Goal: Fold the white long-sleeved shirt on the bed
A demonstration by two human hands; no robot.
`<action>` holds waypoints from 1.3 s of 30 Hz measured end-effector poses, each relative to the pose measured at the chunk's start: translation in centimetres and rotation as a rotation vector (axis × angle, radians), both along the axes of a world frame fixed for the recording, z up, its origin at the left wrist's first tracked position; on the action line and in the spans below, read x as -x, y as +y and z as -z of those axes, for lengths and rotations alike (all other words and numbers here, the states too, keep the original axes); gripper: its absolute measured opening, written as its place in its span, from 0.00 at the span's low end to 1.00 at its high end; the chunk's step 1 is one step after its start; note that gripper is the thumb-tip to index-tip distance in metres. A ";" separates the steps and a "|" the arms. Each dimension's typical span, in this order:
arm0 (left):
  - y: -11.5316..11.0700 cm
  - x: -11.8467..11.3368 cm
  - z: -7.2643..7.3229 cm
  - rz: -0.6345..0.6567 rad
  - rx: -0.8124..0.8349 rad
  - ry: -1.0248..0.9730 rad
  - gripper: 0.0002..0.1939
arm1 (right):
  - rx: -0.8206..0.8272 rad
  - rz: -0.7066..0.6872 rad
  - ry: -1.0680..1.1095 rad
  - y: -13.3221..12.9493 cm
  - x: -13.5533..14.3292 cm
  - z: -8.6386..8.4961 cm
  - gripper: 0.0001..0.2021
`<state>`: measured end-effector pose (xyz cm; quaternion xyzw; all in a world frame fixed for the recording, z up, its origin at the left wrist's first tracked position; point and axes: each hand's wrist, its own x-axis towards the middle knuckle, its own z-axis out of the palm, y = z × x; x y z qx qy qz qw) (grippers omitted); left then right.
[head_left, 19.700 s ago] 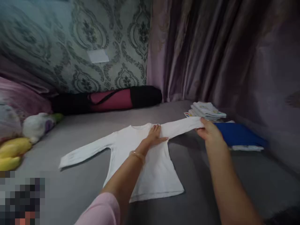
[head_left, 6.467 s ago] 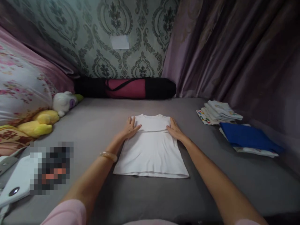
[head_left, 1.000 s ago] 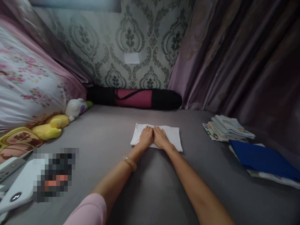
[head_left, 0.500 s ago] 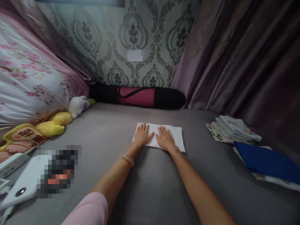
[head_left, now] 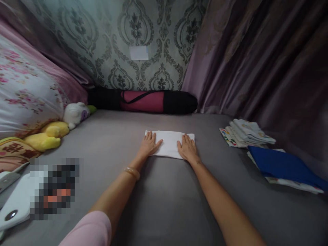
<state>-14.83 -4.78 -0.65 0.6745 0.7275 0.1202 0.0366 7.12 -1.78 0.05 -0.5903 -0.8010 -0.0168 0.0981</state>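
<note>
Grey bed [head_left: 164,191], patterned wall [head_left: 102,37] behind; folded wht cloth [head_left: 169,144] under my L hand [head_left: 150,145] & R hand [head_left: 188,148], both flat, thumbs wide.

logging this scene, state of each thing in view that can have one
White garment: folded, lying flat
Left hand: open, palm down on garment
Right hand: open, palm down on garment
Blue cloth: lying flat
Pale cloths: folded, stacked
Long bag: lying lengthwise
Curtain: hanging

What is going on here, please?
A person has the left hand and the right hand flat on a folded white cloth, near its opposite ends. It lies on a grey sheet. Off to the right sit a stack of folded cloths and a blue cloth.
</note>
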 end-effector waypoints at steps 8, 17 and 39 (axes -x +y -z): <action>-0.9 3.0 0.6 0.041 -0.004 0.007 0.32 | 0.004 0.079 0.003 0.3 -0.9 0.2 0.29; -2.6 6.0 0.9 0.116 -0.041 -0.018 0.30 | 0.104 0.052 -0.039 0.5 -4.7 0.5 0.29; -4.5 6.5 -0.3 0.073 -0.109 -0.243 0.32 | 0.107 -0.060 0.008 2.1 -3.0 0.8 0.28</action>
